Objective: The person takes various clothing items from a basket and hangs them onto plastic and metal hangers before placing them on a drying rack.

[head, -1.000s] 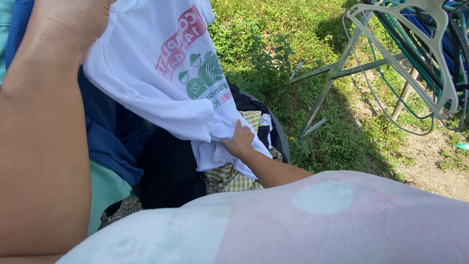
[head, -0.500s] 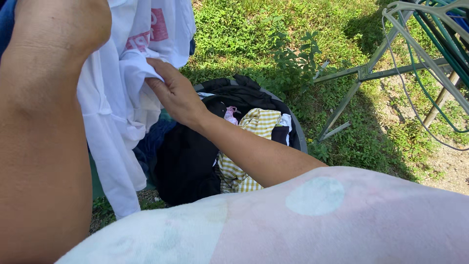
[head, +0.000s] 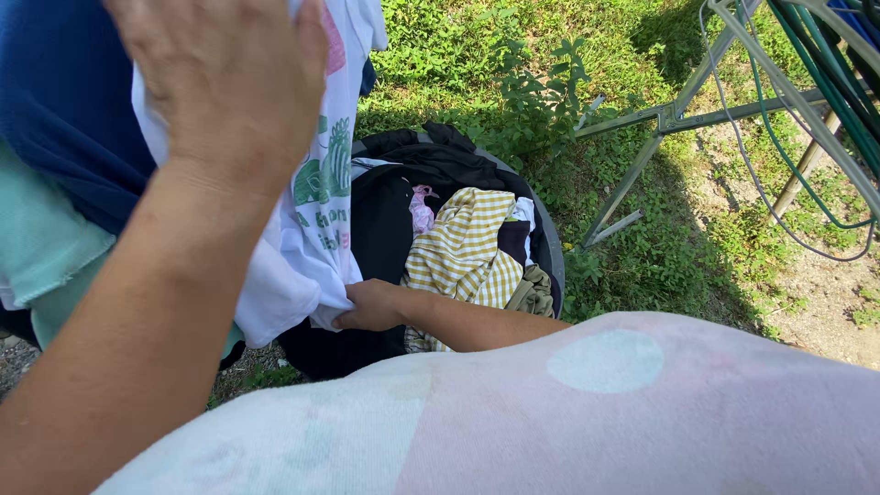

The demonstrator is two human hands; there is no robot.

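A white T-shirt (head: 316, 229) with a green and red print hangs in front of me. My left hand (head: 220, 82) is raised at the top left, its back toward the camera, fingers closed over the shirt's upper part. Lower down, my right hand (head: 371, 307) pinches the shirt's bottom edge just above a dark round laundry basket (head: 553, 247). In the basket lie a yellow checked cloth (head: 463, 252), black clothes (head: 431, 156) and a small pink item (head: 422, 206). A pale pink and white towel (head: 550, 412) lies over my right arm.
Blue cloth (head: 64, 101) and mint green cloth (head: 41, 234) hang at the left behind the shirt. A metal rack frame (head: 642, 165) stands on the grass at the right, with green and pale hangers (head: 807, 73) on it. Bare dirt shows at the far right.
My right hand dropped from the shirt's upper part to its bottom edge by the basket. The shirt turned, so the print faces me. My left hand shifted toward the middle of the view.
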